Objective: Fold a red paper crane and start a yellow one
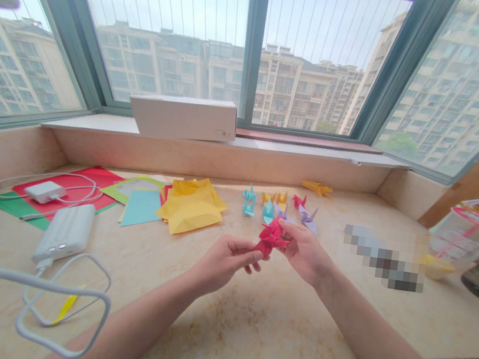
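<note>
Between my two hands, above the stone sill, is a red folded-paper figure (273, 236) with several petal-like points. My left hand (232, 260) pinches its lower left edge between thumb and fingers. On the upper right side, my right hand (301, 249) grips it, the fingers partly hidden behind the paper. Just beyond stand several small paper cranes: a light blue crane (249, 206), a purple crane (307, 216), a red crane (299, 202) and a yellow crane (282, 198) among them. Farther back lies an orange folded-paper piece (317, 187).
Yellow creased paper (193, 206), a light blue sheet (141, 207) and red paper (73, 189) lie left. Nearer are a white power bank (66, 232), a charger (45, 191) and looping cable (104, 315). A plastic cup (465, 241) stands right, past a blurred-out object (382, 258). A white box (183, 119) sits by the window.
</note>
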Available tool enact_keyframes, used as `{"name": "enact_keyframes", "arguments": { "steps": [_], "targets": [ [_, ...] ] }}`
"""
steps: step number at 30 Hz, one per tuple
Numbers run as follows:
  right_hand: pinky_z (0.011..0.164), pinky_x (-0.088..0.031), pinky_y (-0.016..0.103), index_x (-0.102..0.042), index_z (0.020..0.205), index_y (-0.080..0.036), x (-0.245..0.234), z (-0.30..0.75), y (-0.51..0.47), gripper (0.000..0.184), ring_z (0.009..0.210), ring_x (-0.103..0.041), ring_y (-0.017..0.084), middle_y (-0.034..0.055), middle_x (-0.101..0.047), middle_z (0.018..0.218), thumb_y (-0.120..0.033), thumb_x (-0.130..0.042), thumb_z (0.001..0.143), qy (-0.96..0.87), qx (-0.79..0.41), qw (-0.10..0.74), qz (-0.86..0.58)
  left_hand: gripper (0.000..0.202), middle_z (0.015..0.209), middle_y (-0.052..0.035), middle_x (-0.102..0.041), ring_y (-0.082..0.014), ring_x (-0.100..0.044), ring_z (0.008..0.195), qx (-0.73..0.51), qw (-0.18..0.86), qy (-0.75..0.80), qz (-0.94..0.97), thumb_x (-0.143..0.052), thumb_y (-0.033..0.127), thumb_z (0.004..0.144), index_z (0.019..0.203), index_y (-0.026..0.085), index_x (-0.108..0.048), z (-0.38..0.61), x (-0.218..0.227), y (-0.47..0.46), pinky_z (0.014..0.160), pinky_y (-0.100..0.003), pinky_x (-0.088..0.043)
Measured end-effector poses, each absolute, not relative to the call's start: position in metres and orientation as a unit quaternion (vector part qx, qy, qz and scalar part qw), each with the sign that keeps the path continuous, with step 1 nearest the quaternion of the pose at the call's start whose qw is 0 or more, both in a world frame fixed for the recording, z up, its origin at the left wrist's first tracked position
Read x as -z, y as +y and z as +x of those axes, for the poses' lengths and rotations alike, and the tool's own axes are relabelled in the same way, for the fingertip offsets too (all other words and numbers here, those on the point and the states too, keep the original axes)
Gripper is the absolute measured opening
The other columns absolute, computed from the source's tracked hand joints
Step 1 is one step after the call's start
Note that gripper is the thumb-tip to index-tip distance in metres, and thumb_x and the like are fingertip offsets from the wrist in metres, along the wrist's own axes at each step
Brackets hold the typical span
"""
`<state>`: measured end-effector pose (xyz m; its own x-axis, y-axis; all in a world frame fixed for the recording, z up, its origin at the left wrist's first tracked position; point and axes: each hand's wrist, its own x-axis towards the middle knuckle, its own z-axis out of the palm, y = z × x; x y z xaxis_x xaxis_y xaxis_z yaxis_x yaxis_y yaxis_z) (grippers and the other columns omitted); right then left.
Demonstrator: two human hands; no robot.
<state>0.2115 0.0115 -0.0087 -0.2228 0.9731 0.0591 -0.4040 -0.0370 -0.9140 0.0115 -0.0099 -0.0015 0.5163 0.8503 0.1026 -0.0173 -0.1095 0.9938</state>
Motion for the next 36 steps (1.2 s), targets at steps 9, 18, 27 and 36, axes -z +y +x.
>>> {"name": "enact_keyframes", "arguments": {
  "steps": [9, 18, 27, 36],
  "targets": [
    [0.077, -0.045, 0.035, -0.067, 0.107, -0.021, 0.007, 0.214, 0.013, 0.036, 0.081, -0.061, 0.02, 0.0065, -0.07, 0.091, -0.048, -0.068, 0.084, -0.586, -0.362, 0.574, -0.443, 0.03, 0.095, -0.0118, -0.075, -0.0152, -0.066, 0.066, -0.435, 0.543, 0.373, 0.613, -0.065, 0.039, 0.086, 0.098, 0.012, -0.072, 0.011, 0.001, -0.004, 0.059, -0.025, -0.049],
    [0.074, -0.045, 0.037, -0.071, 0.097, -0.026, 0.013, 0.2, 0.003, 0.016, 0.078, -0.057, 0.021, 0.0046, -0.066, 0.087, -0.038, -0.065, 0.088, -0.722, -0.215, 0.53, -0.389, 0.032, 0.101, -0.0116, -0.074, -0.0177, -0.071, 0.071, -0.417, 0.548, 0.356, 0.631, -0.062, 0.04, 0.088, 0.102, 0.013, -0.072, 0.011, -0.001, -0.007, 0.061, -0.025, -0.05],
    [0.077, -0.046, 0.038, -0.072, 0.09, -0.024, 0.014, 0.204, 0.008, 0.02, 0.081, -0.06, 0.023, 0.0064, -0.069, 0.088, -0.041, -0.061, 0.09, -0.689, -0.252, 0.536, -0.417, 0.044, 0.083, -0.009, -0.073, -0.0189, -0.068, 0.07, -0.4, 0.537, 0.351, 0.655, -0.053, 0.052, 0.091, 0.092, 0.013, -0.073, 0.011, 0.002, -0.009, 0.063, -0.028, -0.051],
    [0.073, -0.045, 0.035, -0.072, 0.089, -0.022, 0.009, 0.208, 0.009, 0.025, 0.078, -0.062, 0.022, 0.0047, -0.072, 0.084, -0.046, -0.065, 0.086, -0.634, -0.38, 0.527, -0.419, 0.029, 0.101, -0.0096, -0.072, -0.0162, -0.069, 0.072, -0.471, 0.488, 0.401, 0.616, -0.066, 0.033, 0.084, 0.103, 0.019, -0.049, 0.007, -0.001, -0.003, 0.069, -0.03, -0.052]
  ]
}}
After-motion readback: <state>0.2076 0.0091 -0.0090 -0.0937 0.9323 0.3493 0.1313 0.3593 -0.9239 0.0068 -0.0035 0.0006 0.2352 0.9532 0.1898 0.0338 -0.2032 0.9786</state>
